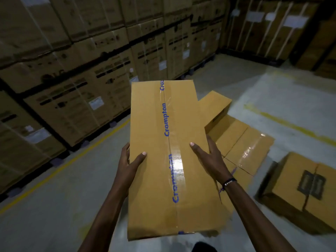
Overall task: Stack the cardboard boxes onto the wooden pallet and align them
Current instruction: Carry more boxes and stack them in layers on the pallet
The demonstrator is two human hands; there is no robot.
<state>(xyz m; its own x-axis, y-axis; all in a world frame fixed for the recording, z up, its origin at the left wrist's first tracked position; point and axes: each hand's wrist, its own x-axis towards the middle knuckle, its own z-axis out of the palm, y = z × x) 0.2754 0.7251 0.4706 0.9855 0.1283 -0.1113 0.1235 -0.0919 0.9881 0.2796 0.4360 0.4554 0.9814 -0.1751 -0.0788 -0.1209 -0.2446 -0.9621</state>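
Note:
I carry a long tan cardboard box [154,179] in front of me, above the floor, its top seam taped with clear tape printed in blue letters. My left hand [130,163] grips its left edge, thumb on top and fingers curled down the side. My right hand [209,157] grips its right edge the same way. Low on the right lie more tan boxes [243,146], laid flat side by side, with one box [215,108] tilted on top of them. No wooden pallet can be made out under them.
A separate box [309,188] with a dark printed mark sits on the floor at the right. Tall stacks of large strapped cartons [76,84] line the left wall and the back [269,28]. Yellow lines [60,166] mark the grey concrete floor.

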